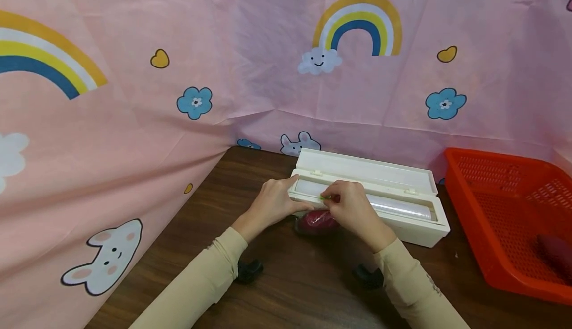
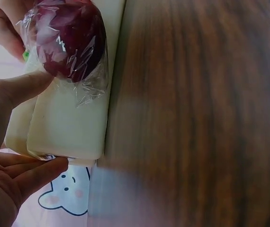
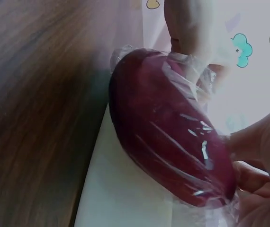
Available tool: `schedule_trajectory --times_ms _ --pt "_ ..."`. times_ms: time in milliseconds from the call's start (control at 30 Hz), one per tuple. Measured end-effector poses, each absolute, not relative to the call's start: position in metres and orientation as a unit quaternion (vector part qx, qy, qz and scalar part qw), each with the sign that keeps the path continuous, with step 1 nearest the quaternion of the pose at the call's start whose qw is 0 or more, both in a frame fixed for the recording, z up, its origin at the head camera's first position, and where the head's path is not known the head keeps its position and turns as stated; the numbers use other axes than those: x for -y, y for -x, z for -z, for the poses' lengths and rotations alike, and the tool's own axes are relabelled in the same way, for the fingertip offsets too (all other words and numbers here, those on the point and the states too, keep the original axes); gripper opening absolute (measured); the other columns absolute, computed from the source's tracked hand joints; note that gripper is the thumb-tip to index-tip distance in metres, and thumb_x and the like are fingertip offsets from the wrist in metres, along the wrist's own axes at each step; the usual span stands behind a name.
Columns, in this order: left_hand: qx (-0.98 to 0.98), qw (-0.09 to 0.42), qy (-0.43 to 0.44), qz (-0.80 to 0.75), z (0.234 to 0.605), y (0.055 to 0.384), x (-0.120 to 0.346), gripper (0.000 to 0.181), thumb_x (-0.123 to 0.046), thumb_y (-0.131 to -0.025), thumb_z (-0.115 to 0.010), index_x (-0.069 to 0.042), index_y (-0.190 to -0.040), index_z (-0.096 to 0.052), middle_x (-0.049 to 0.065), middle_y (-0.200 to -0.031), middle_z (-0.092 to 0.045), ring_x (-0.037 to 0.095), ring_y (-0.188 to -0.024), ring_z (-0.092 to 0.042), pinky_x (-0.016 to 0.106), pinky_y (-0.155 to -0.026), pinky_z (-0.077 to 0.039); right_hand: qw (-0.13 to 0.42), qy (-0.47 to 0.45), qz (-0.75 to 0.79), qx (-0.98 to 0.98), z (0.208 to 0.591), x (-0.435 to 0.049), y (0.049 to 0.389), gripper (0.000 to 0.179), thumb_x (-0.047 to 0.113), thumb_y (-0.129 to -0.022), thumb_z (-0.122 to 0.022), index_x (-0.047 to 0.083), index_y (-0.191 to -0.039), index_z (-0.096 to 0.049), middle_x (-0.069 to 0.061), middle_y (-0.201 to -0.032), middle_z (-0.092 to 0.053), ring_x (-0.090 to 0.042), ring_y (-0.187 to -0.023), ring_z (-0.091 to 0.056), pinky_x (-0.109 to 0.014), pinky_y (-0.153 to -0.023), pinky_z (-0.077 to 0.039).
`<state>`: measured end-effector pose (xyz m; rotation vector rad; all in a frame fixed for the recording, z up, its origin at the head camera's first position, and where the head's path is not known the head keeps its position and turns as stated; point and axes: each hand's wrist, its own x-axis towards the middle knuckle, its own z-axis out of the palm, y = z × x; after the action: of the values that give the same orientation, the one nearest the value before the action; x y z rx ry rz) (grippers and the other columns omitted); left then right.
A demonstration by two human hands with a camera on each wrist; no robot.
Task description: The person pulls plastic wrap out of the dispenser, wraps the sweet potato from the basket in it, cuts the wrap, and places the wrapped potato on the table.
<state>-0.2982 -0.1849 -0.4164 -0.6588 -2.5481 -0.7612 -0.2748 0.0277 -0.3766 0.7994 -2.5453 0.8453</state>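
A long white cling film box (image 1: 413,227) stands on the table with its lid up and a roll of clear film (image 1: 397,206) inside. My left hand (image 1: 276,201) grips its left end, thumb at the front edge and fingers around the end. My right hand (image 1: 350,207), fingers curled, pinches a small green slider (image 1: 324,198) at the box's front edge. Against the box front, below both hands, is a smooth, oblong, dark purple-red fruit or vegetable (image 3: 168,127) covered in clear film; its exact kind I cannot tell. The right fingertips are partly hidden.
To the right stands an orange-red plastic basket (image 1: 487,249) with a dark purple-red thing (image 1: 554,252) in it. The raised box lid (image 1: 366,170) leans back near the patterned pink cloth (image 1: 268,61) behind. Dark wood tabletop (image 1: 304,289) spreads in front.
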Motion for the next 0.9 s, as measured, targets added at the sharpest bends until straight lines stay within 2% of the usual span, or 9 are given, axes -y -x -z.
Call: schedule_trajectory --times_ms 133,300,533,667,900 --pt "0.913 0.193 0.235 0.271 0.4165 0.2987 0.1832 0.086 -0.052 -0.072 -0.088 0.004 -0.133 -0.064 0.023 -0.105 -0.076 0.012 -0.061 -0.050 0.027 -0.060 -0.050 0.158 -0.284 -0.293 0.899 0.3761 -0.0329 0.2735 0.013 -0.003 -0.081 -0.075 0.002 -0.091 -0.082 -0.008 -0.091 -0.078 -0.018 -0.080 -0.071 -0.034 -0.071 -0.056" --pt "0.916 0.195 0.234 0.262 0.4160 0.2990 0.1831 0.087 -0.053 -0.072 -0.088 0.004 -0.133 -0.065 0.022 -0.106 -0.076 0.014 -0.064 -0.056 0.034 -0.067 -0.056 0.146 -0.285 -0.302 0.898 0.3781 -0.0371 0.2734 0.018 -0.005 -0.080 -0.073 0.000 -0.095 -0.081 -0.009 -0.093 -0.077 -0.013 -0.072 -0.065 -0.027 -0.065 -0.052" --pt "0.920 0.187 0.226 0.260 0.4189 0.2977 0.1867 0.085 -0.051 -0.073 -0.089 0.004 -0.133 -0.065 0.020 -0.098 -0.077 0.013 -0.059 -0.052 0.029 -0.059 -0.049 0.119 -0.314 -0.277 0.900 0.3805 -0.0330 0.2758 0.027 -0.004 -0.083 -0.067 0.003 -0.105 -0.080 -0.008 -0.090 -0.071 -0.008 -0.066 -0.054 -0.023 -0.060 -0.046" --pt "0.917 0.192 0.230 0.261 0.4198 0.2969 0.1869 0.084 -0.051 -0.073 -0.089 0.003 -0.133 -0.065 0.018 -0.096 -0.077 0.012 -0.058 -0.049 0.025 -0.057 -0.045 0.132 -0.332 -0.263 0.896 0.3811 -0.0325 0.2761 0.023 -0.005 -0.081 -0.067 0.003 -0.098 -0.080 -0.008 -0.087 -0.069 -0.008 -0.065 -0.052 -0.023 -0.060 -0.047" --pt "0.913 0.194 0.236 0.268 0.4159 0.2967 0.1787 0.077 -0.047 -0.075 -0.088 0.000 -0.132 -0.066 0.016 -0.098 -0.077 0.014 -0.066 -0.059 0.029 -0.061 -0.052 0.150 -0.338 -0.236 0.899 0.3765 -0.0359 0.2747 0.025 -0.008 -0.077 -0.064 0.003 -0.096 -0.076 -0.007 -0.084 -0.065 -0.010 -0.065 -0.050 -0.024 -0.061 -0.046"
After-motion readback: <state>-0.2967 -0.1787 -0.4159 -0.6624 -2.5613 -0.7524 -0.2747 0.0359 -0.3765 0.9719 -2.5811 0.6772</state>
